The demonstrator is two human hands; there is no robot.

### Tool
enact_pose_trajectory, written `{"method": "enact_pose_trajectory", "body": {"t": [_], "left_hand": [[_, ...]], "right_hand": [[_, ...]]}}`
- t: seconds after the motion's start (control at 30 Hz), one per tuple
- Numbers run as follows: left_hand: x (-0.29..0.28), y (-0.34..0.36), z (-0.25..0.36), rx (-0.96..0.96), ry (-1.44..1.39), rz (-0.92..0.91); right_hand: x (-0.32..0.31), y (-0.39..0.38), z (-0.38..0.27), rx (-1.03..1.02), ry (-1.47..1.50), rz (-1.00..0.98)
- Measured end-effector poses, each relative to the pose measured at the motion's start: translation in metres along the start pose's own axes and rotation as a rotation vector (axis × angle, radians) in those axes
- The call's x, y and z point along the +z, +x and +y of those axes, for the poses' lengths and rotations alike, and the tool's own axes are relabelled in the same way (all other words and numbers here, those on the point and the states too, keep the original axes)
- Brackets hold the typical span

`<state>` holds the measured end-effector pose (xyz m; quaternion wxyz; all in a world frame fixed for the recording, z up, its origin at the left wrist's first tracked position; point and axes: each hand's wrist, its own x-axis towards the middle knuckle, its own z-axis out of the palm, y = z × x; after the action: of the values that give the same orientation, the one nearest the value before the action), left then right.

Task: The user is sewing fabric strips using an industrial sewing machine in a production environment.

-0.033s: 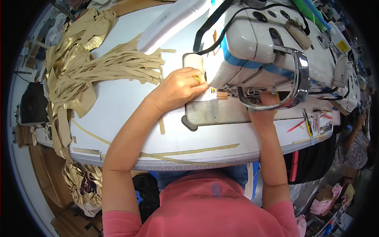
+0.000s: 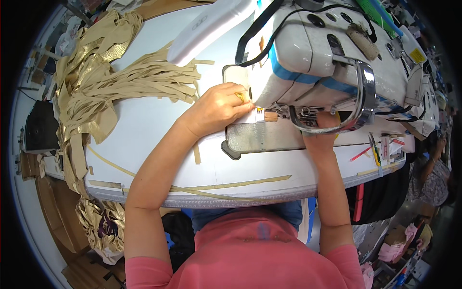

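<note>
Head view, the only one: at the centre, left hand (image 2: 219,106) placed just beside the left end of the machine (image 2: 298,53), with fingers bent and close together, tips near the plate (image 2: 260,137). Whether pinching something or only pressing: cannot tell, because of tips partly hidden. Farther right, right hand (image 2: 328,123) under the machine and behind the bar (image 2: 368,96); fingers mostly covered, so cannot tell if spread or closed. Between both hands, at the far edge of the plate, a small brown piece (image 2: 271,116). On the white table (image 2: 250,166), to the left of the left hand, a large loose bundle of beige strips (image 2: 139,77); beyond, a heap of beige and gold pieces (image 2: 103,36).

About progress, as a judgement: work at the machine under way, not finished. Many strips lying aside, but cannot tell whether already worked or waiting. Amount done and amount left: not possible to count.
</note>
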<state>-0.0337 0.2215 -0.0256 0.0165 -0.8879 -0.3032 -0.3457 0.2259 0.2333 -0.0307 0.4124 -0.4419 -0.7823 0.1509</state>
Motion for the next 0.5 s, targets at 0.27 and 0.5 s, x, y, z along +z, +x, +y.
{"method": "enact_pose_trajectory", "body": {"t": [0.27,0.5], "left_hand": [[-0.008,0.002,0.001,-0.235,0.218,-0.069],[-0.024,0.033,-0.033,-0.459,0.325,0.082]], "right_hand": [[-0.01,0.0,0.0,-0.165,-0.493,-0.033],[-0.029,-0.007,-0.018,0.182,-0.495,-0.205]]}}
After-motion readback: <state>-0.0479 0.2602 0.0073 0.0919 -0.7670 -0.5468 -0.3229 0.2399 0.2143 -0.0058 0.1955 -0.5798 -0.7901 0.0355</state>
